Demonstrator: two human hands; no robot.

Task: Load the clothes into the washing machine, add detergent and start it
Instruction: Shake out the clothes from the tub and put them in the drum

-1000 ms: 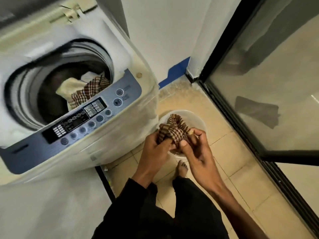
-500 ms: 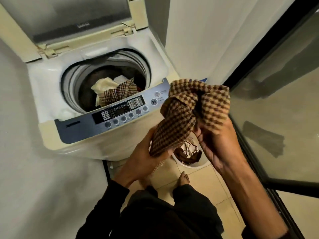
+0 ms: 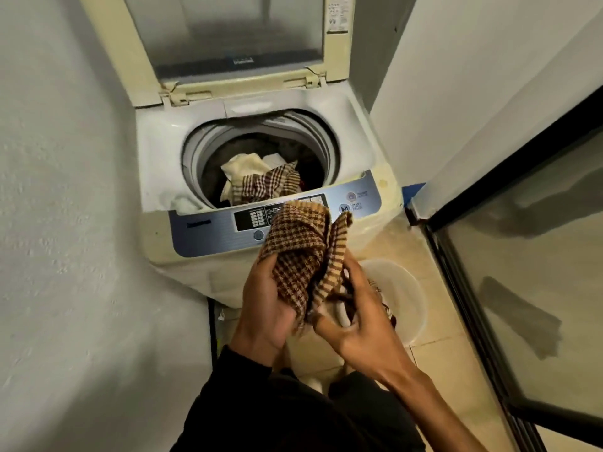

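Pale walls close in a narrow corner floored with beige tiles (image 3: 437,380), and just in front of the machine both hands clamp one bunched brown-and-tan checked cloth (image 3: 301,256): the left hand (image 3: 266,308) grips its lower left fold, the right hand (image 3: 355,318) pinches the striped edge, fingers curled shut on the fabric. That cloth is crumpled, its upper part rising over the blue-grey control panel (image 3: 212,233) and hiding some of the buttons. Beyond it stands the cream top-loading washing machine (image 3: 156,151) with its lid (image 3: 228,37) raised upright, and the round drum (image 3: 261,148) holds a cream garment (image 3: 243,166) beside a second brown checked cloth (image 3: 270,184). On the floor to the right, partly behind the right hand, sits a white round plastic bucket (image 3: 404,295) with dark laundry inside, hard to make out. Space above the drum opening is open; a black-framed glass door (image 3: 522,256) bounds the right side, near the bucket
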